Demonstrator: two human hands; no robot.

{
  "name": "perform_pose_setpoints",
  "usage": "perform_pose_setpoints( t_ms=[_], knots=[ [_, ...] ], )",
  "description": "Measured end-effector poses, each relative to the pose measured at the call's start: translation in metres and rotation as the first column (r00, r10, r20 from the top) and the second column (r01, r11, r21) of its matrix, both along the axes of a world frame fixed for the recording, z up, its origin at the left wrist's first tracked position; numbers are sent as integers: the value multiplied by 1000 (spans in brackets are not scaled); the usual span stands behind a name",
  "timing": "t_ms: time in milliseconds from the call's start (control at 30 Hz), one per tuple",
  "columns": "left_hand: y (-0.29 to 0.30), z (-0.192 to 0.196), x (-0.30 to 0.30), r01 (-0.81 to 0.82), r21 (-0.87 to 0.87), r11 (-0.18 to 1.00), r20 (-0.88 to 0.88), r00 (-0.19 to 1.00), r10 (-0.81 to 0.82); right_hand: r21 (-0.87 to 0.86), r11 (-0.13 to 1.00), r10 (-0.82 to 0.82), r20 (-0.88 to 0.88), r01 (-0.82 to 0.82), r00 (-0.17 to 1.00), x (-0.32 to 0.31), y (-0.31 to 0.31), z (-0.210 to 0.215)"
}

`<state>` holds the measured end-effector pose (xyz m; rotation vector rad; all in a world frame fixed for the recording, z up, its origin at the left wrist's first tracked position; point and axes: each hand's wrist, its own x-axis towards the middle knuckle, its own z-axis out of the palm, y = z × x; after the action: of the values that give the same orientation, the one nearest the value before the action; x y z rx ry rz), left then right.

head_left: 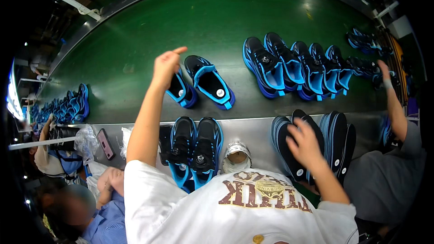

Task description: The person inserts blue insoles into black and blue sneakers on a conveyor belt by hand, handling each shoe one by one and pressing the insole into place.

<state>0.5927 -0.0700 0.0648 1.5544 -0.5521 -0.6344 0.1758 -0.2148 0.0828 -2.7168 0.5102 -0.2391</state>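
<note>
Right grip half-open over insoles; left grip part-curled near shoe.

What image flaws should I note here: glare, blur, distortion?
Head view: pale glare lies on parts of the green belt, notably toward its far side; the right hand looks smeared, probably by motion, while the insoles to its right look sharper; the belt's far edge bows into an arc, and the picture's corners fall to black.
</note>
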Motion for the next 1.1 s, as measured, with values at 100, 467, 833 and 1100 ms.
perform_pose_setpoints(
  t_ms=[100, 467, 833, 1100],
  knots=[
    [-12, 24, -5, -133, -248, 960, -317, 947, 50, 121, 959, -226, -214, 255, 950, -48, 52, -22],
    [-139, -55, -154, 82, 385, 919, 696, 629, -347, 173, 844, -486, -153, 507, 861, -88, 83, -15],
    [-176, -42, -92, 307, 437, 845, 240, 866, -438, -116, 991, -35, 289, 72, 957, 57, -43, 51],
    [-156, -64, -119, 199, 182, 963, -206, 965, -161, -276, 957, 83, -29, -87, 996, 128, -52, -30]
  ],
)
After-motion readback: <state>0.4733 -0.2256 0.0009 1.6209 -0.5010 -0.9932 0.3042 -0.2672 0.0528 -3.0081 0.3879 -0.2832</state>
